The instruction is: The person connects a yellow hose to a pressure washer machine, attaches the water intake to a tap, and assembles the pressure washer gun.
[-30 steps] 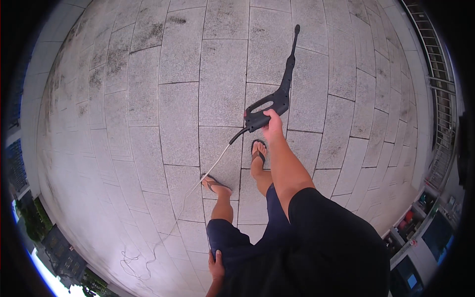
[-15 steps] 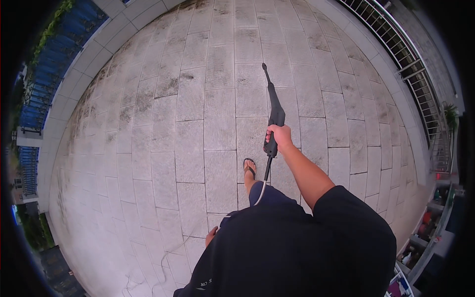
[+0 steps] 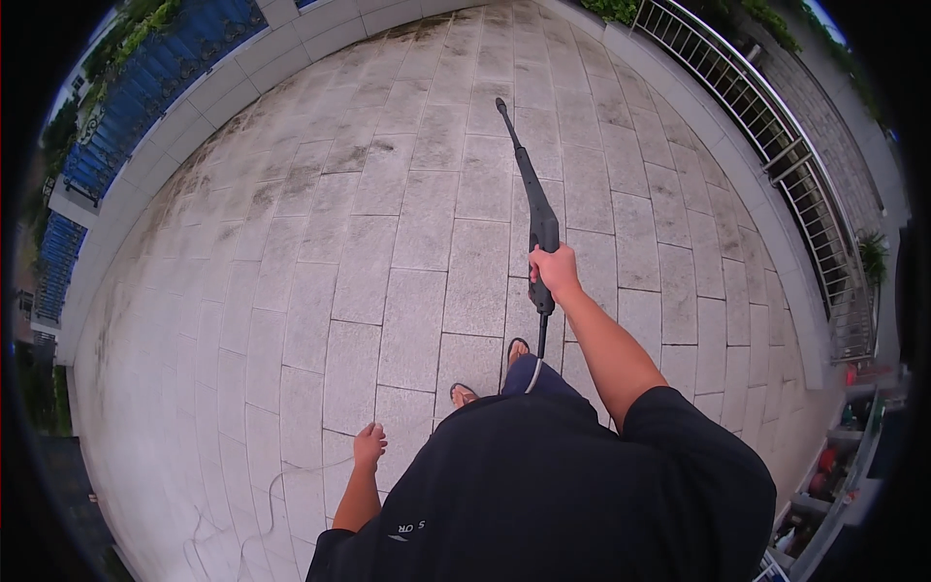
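Note:
My right hand (image 3: 555,270) is closed round the grip of a black pressure washer gun (image 3: 543,218). Its lance and nozzle point forward over the paving, and no spray shows at the tip. From the bottom of the grip a hose (image 3: 539,359) drops beside my leg and vanishes behind my shirt. Low on the left, my left hand (image 3: 369,444) hangs away from my body, fingers loosely curled and a little apart, with nothing visible in them. A thin pale hose (image 3: 273,485) runs over the floor and passes behind that wrist.
Wet-looking pale stone paving (image 3: 407,301) carries dark stains towards the far side. A low tiled wall (image 3: 233,82) with blue fence panels (image 3: 184,48) curves round the left; a metal railing (image 3: 776,145) borders the right. Shelves with assorted items (image 3: 824,475) stand at the lower right.
My left hand has swung out leftward from beside my waist. My second foot has come into view as I move over the paving. The gun stays in my right hand, its nozzle slightly further left.

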`<action>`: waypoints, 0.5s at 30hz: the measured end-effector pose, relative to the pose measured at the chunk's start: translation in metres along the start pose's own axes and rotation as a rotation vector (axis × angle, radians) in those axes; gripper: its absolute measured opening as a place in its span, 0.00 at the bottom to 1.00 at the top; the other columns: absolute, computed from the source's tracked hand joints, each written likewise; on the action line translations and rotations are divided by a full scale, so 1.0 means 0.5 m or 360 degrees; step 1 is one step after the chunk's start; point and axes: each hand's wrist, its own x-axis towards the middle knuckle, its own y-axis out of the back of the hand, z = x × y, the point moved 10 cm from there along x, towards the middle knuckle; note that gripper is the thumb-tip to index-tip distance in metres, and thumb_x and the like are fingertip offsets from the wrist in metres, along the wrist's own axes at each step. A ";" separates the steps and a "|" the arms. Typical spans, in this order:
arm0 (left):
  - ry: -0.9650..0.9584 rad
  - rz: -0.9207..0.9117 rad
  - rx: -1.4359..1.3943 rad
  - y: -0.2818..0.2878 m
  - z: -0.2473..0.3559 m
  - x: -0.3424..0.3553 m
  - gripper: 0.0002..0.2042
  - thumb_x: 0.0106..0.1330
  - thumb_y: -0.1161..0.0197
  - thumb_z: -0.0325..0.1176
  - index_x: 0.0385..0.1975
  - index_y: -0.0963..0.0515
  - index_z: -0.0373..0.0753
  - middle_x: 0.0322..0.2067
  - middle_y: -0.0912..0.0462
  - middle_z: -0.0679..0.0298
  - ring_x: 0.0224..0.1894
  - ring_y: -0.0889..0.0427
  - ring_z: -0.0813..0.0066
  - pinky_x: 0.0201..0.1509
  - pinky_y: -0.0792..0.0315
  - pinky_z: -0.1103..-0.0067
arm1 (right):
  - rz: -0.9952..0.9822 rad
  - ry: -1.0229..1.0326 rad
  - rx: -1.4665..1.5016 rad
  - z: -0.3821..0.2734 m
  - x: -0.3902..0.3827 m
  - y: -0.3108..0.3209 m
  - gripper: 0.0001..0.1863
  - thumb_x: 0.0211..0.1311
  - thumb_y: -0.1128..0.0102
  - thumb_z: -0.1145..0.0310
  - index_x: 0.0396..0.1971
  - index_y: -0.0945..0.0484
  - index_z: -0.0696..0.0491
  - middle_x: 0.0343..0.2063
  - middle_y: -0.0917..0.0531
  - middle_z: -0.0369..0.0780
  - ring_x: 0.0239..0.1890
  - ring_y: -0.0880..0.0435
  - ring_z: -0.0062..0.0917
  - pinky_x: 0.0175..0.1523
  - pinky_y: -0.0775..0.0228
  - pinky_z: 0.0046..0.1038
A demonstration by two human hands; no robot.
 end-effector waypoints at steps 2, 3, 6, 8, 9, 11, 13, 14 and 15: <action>0.0003 0.0013 0.0072 -0.017 -0.059 -0.059 0.28 0.69 0.39 0.45 0.64 0.28 0.35 0.36 0.15 0.61 0.31 0.17 0.75 0.29 0.26 0.78 | -0.0112 -0.0095 0.0120 0.005 -0.038 0.017 0.05 0.54 0.37 0.74 0.27 0.25 0.57 0.18 0.22 0.38 0.17 0.23 0.23 0.24 0.29 0.30; 0.0011 0.0014 0.0152 -0.031 -0.092 -0.088 0.27 0.69 0.39 0.45 0.64 0.28 0.35 0.36 0.15 0.61 0.30 0.17 0.75 0.29 0.26 0.78 | -0.0133 -0.0094 0.0119 -0.001 -0.058 0.026 0.05 0.54 0.37 0.74 0.27 0.25 0.57 0.18 0.22 0.38 0.17 0.23 0.23 0.24 0.29 0.30; 0.0022 -0.0004 0.0038 -0.111 -0.155 -0.175 0.26 0.68 0.38 0.44 0.62 0.26 0.35 0.37 0.15 0.61 0.30 0.17 0.75 0.28 0.26 0.79 | -0.0095 -0.0309 0.0134 0.023 -0.100 0.080 0.07 0.56 0.37 0.71 0.25 0.23 0.58 0.18 0.21 0.39 0.18 0.21 0.26 0.26 0.25 0.32; 0.0009 -0.0058 -0.0053 -0.190 -0.179 -0.233 0.27 0.68 0.38 0.44 0.63 0.27 0.36 0.37 0.15 0.61 0.30 0.18 0.76 0.29 0.26 0.80 | -0.0120 -0.0331 0.0019 0.055 -0.115 0.120 0.07 0.56 0.37 0.71 0.25 0.23 0.59 0.20 0.20 0.40 0.19 0.20 0.27 0.25 0.26 0.32; 0.0017 -0.0047 -0.0059 -0.227 -0.177 -0.273 0.27 0.68 0.38 0.44 0.63 0.27 0.36 0.37 0.15 0.61 0.30 0.18 0.76 0.29 0.26 0.80 | -0.0122 -0.0361 -0.0093 0.074 -0.124 0.146 0.07 0.56 0.36 0.71 0.26 0.23 0.59 0.22 0.19 0.41 0.20 0.20 0.27 0.24 0.26 0.33; -0.0147 -0.0149 0.0154 -0.304 -0.149 -0.347 0.27 0.68 0.37 0.45 0.62 0.26 0.35 0.37 0.15 0.61 0.30 0.17 0.76 0.29 0.26 0.80 | -0.0188 -0.0421 -0.0106 0.110 -0.146 0.196 0.07 0.56 0.36 0.71 0.26 0.23 0.60 0.23 0.18 0.42 0.20 0.19 0.29 0.24 0.25 0.35; -0.0249 -0.0069 0.0352 -0.363 -0.170 -0.387 0.25 0.68 0.37 0.45 0.59 0.23 0.35 0.43 0.13 0.53 0.38 0.13 0.69 0.40 0.21 0.74 | -0.0289 -0.0473 0.0334 0.138 -0.174 0.240 0.08 0.57 0.37 0.71 0.25 0.23 0.60 0.22 0.19 0.43 0.20 0.19 0.31 0.25 0.23 0.37; -0.0259 -0.0075 0.0659 -0.396 -0.154 -0.425 0.25 0.67 0.38 0.46 0.59 0.23 0.37 0.46 0.14 0.49 0.41 0.12 0.62 0.46 0.21 0.70 | -0.0332 -0.0504 0.0475 0.155 -0.173 0.270 0.08 0.57 0.38 0.70 0.28 0.23 0.60 0.24 0.19 0.44 0.22 0.18 0.32 0.28 0.21 0.39; -0.0393 -0.0049 0.0808 -0.423 -0.130 -0.470 0.24 0.66 0.38 0.47 0.58 0.22 0.39 0.45 0.15 0.47 0.44 0.13 0.57 0.49 0.22 0.69 | -0.0367 -0.0582 0.0620 0.189 -0.188 0.296 0.08 0.58 0.39 0.70 0.30 0.23 0.60 0.25 0.19 0.45 0.24 0.18 0.33 0.31 0.20 0.41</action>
